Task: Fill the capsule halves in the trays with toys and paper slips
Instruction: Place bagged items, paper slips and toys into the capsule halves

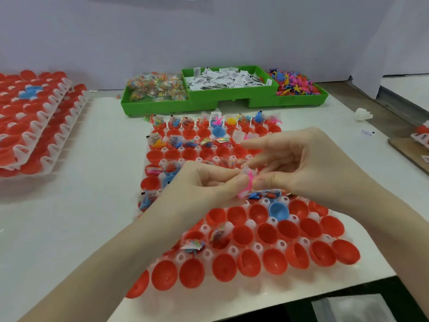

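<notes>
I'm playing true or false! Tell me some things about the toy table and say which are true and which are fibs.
1. Both hands, left hand and right hand, hold a pink toy. True.
2. The paper slips sit in a yellow box. False: the green bin holds them.
3. Most capsule halves are red. True.
4. Every capsule half in the near row is full. False: they are empty.

White table (69, 228) carries capsule tray (274, 231) in middle, stacked trays (46, 135) at left, green bins (222, 98) at back, crumpled white piece (363, 113) at right.
</notes>
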Available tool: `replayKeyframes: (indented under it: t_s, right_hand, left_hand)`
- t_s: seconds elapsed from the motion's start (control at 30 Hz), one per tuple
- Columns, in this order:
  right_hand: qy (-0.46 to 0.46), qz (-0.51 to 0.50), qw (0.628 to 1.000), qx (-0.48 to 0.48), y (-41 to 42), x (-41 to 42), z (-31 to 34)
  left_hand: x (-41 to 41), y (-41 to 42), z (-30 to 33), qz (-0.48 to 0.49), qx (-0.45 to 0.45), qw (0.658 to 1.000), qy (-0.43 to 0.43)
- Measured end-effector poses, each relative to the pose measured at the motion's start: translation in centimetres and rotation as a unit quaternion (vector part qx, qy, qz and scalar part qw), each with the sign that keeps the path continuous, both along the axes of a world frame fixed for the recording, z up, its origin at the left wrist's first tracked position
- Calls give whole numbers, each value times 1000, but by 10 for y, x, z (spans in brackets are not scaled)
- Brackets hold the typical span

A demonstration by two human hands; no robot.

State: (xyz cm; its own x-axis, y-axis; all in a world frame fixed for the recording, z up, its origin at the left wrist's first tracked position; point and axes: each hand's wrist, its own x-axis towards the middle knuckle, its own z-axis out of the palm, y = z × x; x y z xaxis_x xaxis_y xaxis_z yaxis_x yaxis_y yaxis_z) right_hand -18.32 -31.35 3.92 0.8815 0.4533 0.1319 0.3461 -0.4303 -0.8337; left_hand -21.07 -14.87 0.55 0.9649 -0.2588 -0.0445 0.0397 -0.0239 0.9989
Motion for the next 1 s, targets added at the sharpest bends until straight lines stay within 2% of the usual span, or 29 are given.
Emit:
replayKeyframes:
  t_s: [0.13,0.27,0.37,0.43,0.53,0.6,0.83,1.0]
  right_hand:
    - [3,-19,1000,-7,-3,-11,-20]
    - [2,17,998,-63,-5,-17,-37]
    - [10,40,994,-104,-6,-19,-46]
    - [1,54,992,-116,-7,-21,-50]
    - [-19,82,986,-143,-7,-23,-50]
    - [-35,99,979,-177,-5,-24,-50]
    - [-75,100,953,-276,8,-21,-49]
    - [-14,57,965,-257,9,-16,-49]
  left_hand:
    - [-8,-3,-14,70,46,996,-39]
    - [-16,-1,-26,38,179,979,-89]
    - [-23,5,-31,40,369,907,-199]
    - [-30,7,-30,34,436,859,-266]
    - [-35,7,-31,11,511,799,-317]
    - [-37,7,-32,-7,532,783,-321]
    - [-35,5,-32,-30,552,768,-325]
    - [-36,5,-35,-40,547,770,-324]
